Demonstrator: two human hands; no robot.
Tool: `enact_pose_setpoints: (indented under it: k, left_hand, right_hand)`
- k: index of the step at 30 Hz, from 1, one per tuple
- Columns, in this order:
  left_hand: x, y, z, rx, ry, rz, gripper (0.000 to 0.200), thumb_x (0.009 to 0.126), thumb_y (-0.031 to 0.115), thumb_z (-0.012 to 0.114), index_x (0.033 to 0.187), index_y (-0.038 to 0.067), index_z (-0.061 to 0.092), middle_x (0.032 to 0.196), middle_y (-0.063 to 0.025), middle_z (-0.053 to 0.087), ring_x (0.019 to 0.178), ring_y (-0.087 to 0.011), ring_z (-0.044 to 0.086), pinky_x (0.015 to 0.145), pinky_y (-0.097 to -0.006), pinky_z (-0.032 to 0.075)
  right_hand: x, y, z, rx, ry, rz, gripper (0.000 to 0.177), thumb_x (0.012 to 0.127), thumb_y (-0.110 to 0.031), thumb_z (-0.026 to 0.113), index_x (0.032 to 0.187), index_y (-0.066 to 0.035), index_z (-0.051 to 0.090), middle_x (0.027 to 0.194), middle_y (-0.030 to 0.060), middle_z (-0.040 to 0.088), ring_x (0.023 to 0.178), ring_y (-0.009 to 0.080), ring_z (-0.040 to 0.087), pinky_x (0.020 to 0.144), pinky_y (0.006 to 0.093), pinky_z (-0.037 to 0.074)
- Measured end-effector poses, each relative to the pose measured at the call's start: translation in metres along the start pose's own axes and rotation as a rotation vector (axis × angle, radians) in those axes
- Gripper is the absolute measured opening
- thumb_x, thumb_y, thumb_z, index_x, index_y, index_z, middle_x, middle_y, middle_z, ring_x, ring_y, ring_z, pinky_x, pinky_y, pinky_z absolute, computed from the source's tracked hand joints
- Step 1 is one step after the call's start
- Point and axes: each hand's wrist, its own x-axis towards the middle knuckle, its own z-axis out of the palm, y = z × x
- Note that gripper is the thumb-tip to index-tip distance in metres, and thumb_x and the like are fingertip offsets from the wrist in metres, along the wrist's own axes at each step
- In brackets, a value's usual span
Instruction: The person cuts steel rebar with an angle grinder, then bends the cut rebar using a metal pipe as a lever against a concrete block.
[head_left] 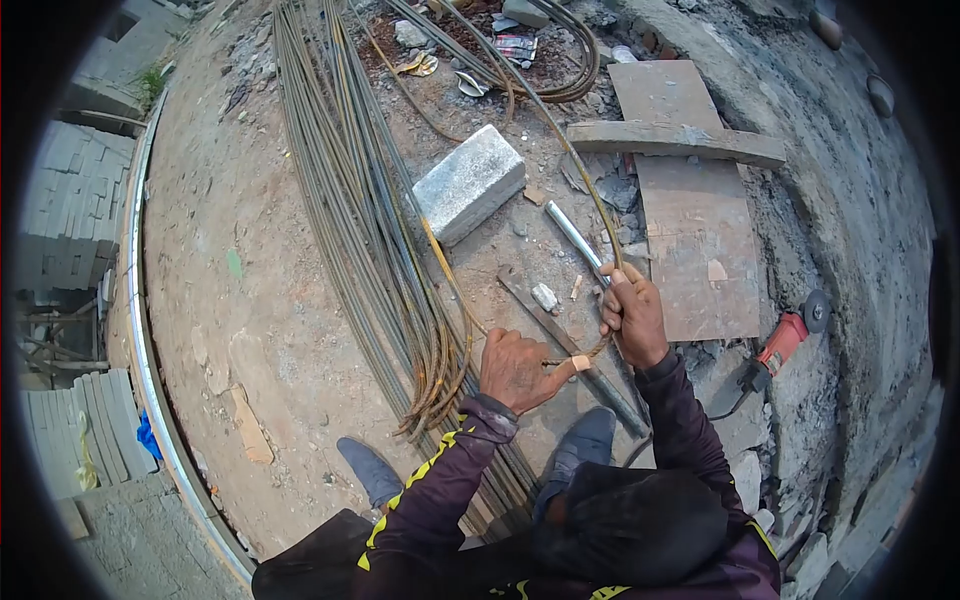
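My right hand (635, 315) is closed around a long, thin, rusty rebar rod (570, 140), which runs from the far ground towards me and curves below my fingers. My left hand (517, 370) is closed on the rod's bent lower part, its thumb stretched along it towards my right hand. A pale patch or wrap shows at the thumb tip. Left of my left hand lies a bundle of rebar (340, 190) with hooked near ends. Beneath my hands, a flat metal bar (560, 330) and a shiny pipe (572, 235) lie on the ground.
A pale concrete block (470, 185) sits beside the bundle. Right are a flat board (700, 250), a wooden plank (680, 140) across it, and a red angle grinder (782, 343) with a cord. Rough rubble borders the right; a metal-edged rim (135, 270) the left.
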Motion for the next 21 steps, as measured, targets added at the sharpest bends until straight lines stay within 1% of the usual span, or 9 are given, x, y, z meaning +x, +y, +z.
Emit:
enact_pose_setpoints:
  k: [2, 6, 9, 12, 13, 16, 17, 19, 21]
  left_hand:
    - [-0.004, 0.000, 0.005, -0.021, 0.080, 0.024, 0.059, 0.079, 0.058, 0.072, 0.057, 0.004, 0.066, 0.050, -0.0098, 0.056, 0.054, -0.0246, 0.051, 0.074, -0.0373, 0.036]
    - [-0.004, 0.009, -0.004, -0.044, 0.079, -0.019, 0.062, 0.076, 0.060, 0.074, 0.051, 0.005, 0.062, 0.048, -0.0079, 0.054, 0.055, -0.0243, 0.050, 0.072, -0.0382, 0.036]
    - [-0.003, 0.008, 0.008, -0.177, 0.168, -0.034, 0.057, 0.076, 0.056, 0.075, 0.053, 0.005, 0.063, 0.049, -0.0061, 0.054, 0.056, -0.0234, 0.050, 0.073, -0.0379, 0.036]
    - [0.003, 0.006, 0.024, -0.142, 0.097, -0.086, 0.050, 0.076, 0.052, 0.076, 0.059, 0.006, 0.064, 0.053, -0.0063, 0.056, 0.059, -0.0234, 0.053, 0.075, -0.0381, 0.037]
    - [0.005, 0.006, 0.025, -0.113, 0.059, -0.091, 0.041, 0.075, 0.046, 0.077, 0.066, 0.007, 0.066, 0.059, -0.0068, 0.059, 0.064, -0.0232, 0.055, 0.078, -0.0385, 0.038]
    - [0.002, -0.005, 0.032, -0.108, -0.026, -0.077, 0.038, 0.074, 0.043, 0.077, 0.069, 0.008, 0.066, 0.062, -0.0068, 0.059, 0.067, -0.0232, 0.055, 0.080, -0.0388, 0.039]
    - [0.001, -0.007, 0.030, -0.108, 0.016, -0.018, 0.036, 0.074, 0.041, 0.078, 0.070, 0.008, 0.064, 0.063, -0.0058, 0.059, 0.069, -0.0232, 0.056, 0.081, -0.0392, 0.038]
    - [0.001, -0.008, 0.026, -0.118, -0.014, 0.007, 0.037, 0.075, 0.042, 0.078, 0.069, 0.009, 0.063, 0.064, -0.0052, 0.059, 0.069, -0.0234, 0.055, 0.082, -0.0395, 0.038]
    - [0.004, -0.007, 0.024, -0.126, -0.067, 0.022, 0.041, 0.074, 0.045, 0.078, 0.067, 0.010, 0.059, 0.063, -0.0033, 0.057, 0.070, -0.0236, 0.054, 0.081, -0.0404, 0.037]
  right_hand:
    - [-0.005, 0.002, 0.000, -0.020, -0.016, 0.003, 0.025, 0.105, -0.026, 0.049, 0.116, -0.005, 0.053, 0.065, -0.0070, 0.039, 0.049, 0.0029, 0.038, 0.046, 0.0210, 0.041]
    - [-0.012, -0.009, 0.005, 0.122, 0.016, 0.050, 0.025, 0.105, -0.027, 0.049, 0.116, -0.005, 0.052, 0.065, -0.0070, 0.039, 0.050, 0.0020, 0.037, 0.045, 0.0205, 0.039]
    - [-0.015, -0.010, -0.001, 0.039, 0.027, 0.046, 0.023, 0.104, -0.027, 0.049, 0.113, -0.006, 0.054, 0.065, -0.0072, 0.038, 0.050, 0.0022, 0.038, 0.046, 0.0211, 0.039]
    - [0.006, 0.005, -0.011, 0.014, 0.119, 0.112, 0.023, 0.104, -0.026, 0.049, 0.112, -0.006, 0.054, 0.064, -0.0070, 0.038, 0.049, 0.0027, 0.037, 0.046, 0.0214, 0.038]
    - [0.009, 0.012, -0.020, 0.011, 0.172, 0.144, 0.023, 0.104, -0.026, 0.048, 0.113, -0.006, 0.055, 0.064, -0.0069, 0.039, 0.048, 0.0028, 0.036, 0.045, 0.0213, 0.038]
    - [0.016, 0.036, -0.030, -0.072, 0.165, 0.181, 0.027, 0.105, -0.027, 0.048, 0.116, -0.004, 0.055, 0.065, -0.0063, 0.041, 0.048, 0.0041, 0.038, 0.046, 0.0219, 0.041]
    - [0.016, 0.035, -0.030, -0.076, 0.152, 0.173, 0.028, 0.105, -0.027, 0.048, 0.117, -0.003, 0.055, 0.065, -0.0059, 0.043, 0.049, 0.0046, 0.041, 0.047, 0.0222, 0.042]
    - [0.009, 0.024, -0.028, -0.083, 0.144, 0.144, 0.032, 0.104, -0.028, 0.049, 0.119, -0.001, 0.056, 0.067, -0.0050, 0.047, 0.051, 0.0056, 0.046, 0.049, 0.0228, 0.045]
    - [0.000, 0.021, -0.041, -0.188, 0.167, 0.208, 0.034, 0.103, -0.027, 0.052, 0.120, 0.002, 0.059, 0.075, -0.0018, 0.057, 0.062, 0.0078, 0.057, 0.057, 0.0238, 0.049]
